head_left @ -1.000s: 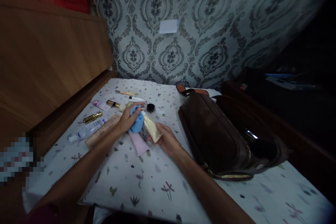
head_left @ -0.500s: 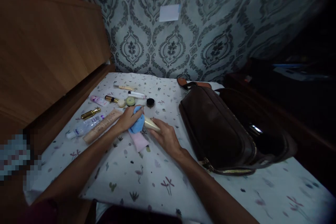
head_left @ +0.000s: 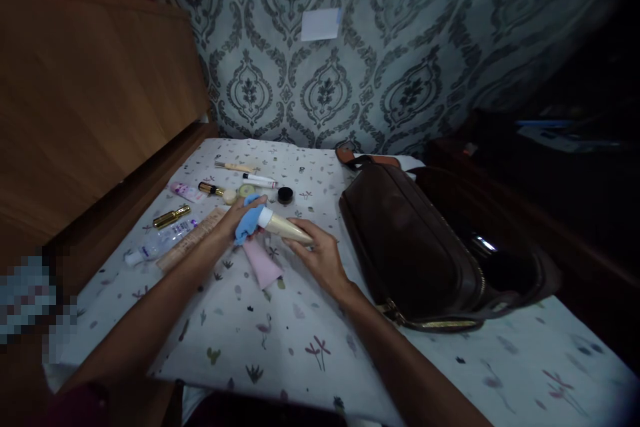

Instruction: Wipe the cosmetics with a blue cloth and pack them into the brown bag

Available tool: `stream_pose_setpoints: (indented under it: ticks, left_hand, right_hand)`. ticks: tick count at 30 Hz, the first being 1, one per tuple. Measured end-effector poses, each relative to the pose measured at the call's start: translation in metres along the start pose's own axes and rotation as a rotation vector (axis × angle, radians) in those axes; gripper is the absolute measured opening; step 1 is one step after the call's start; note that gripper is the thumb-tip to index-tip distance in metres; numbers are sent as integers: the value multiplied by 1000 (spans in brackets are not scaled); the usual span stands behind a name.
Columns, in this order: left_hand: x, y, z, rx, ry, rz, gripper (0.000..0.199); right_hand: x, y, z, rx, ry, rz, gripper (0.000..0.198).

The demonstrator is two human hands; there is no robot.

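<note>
My right hand (head_left: 320,250) is closed around the lower end of a cream-coloured squeeze tube (head_left: 287,228), its white cap pointing left. In my left hand (head_left: 237,217) is a crumpled blue cloth (head_left: 249,223), held against the tube's cap end. Below them a pink tube (head_left: 263,265) lies on the patterned cloth, its upper end close under my left hand. Left of my hands lie a long beige box (head_left: 193,240), partly behind my left forearm, and a clear bottle (head_left: 163,241).
A brown leather bag (head_left: 400,240) stands open on the right. Further back lie a black round jar (head_left: 285,195), a green round jar (head_left: 247,191), a white tube (head_left: 260,180), a gold tube (head_left: 171,216) and a pink floral tube (head_left: 186,191). A wooden cabinet (head_left: 100,93) borders the left.
The blue cloth has moved left along the tube with my left hand, so the white cap now shows. My right hand keeps its hold on the tube.
</note>
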State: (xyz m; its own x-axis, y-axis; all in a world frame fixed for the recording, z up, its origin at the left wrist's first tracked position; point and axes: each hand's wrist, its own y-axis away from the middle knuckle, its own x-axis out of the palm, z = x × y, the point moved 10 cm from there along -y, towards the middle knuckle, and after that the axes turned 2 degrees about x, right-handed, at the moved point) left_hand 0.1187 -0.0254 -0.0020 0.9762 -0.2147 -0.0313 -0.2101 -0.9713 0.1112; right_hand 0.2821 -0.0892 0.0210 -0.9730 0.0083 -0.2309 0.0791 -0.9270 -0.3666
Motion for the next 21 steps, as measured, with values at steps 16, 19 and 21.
stream_pose_setpoints:
  ticks: [16, 19, 21]
  left_hand:
    - [57, 23, -6, 209, -37, 159, 55]
    - [60, 22, -3, 213, -66, 184, 58]
    - [56, 19, -3, 233, -97, 168, 58]
  right_hand:
    - [23, 11, -37, 437, -832, -148, 49]
    - [21, 9, -40, 411, -768, -140, 54]
    - [16, 8, -41, 384, -626, -135, 54]
